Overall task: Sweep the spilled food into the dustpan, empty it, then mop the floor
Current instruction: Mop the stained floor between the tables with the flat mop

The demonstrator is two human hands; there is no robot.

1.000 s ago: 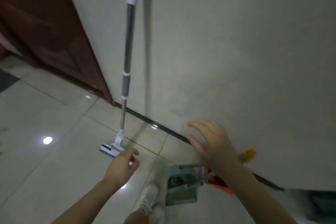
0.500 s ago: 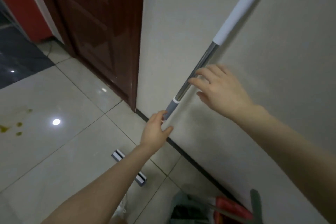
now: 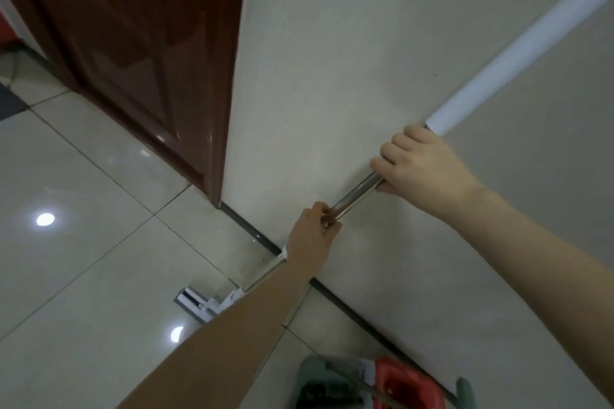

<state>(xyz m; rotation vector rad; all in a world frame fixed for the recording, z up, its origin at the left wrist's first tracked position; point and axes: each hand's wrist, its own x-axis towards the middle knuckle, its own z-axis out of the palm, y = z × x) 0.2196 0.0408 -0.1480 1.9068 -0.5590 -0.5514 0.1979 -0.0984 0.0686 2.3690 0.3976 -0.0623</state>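
**Mop taken from the wall, both hands on the shaft**

The mop (image 3: pixel 358 191) leans along the wall (image 3: pixel 332 76). My right hand (image 3: pixel 422 166) clenches the steel shaft just below the white sleeve; my left hand (image 3: pixel 312 236) clasps it lower. Below that grip the mop head (image 3: pixel 196 300) rests on the floor (image 3: pixel 83 259). I judge it light, stiff and slick on bare metal.
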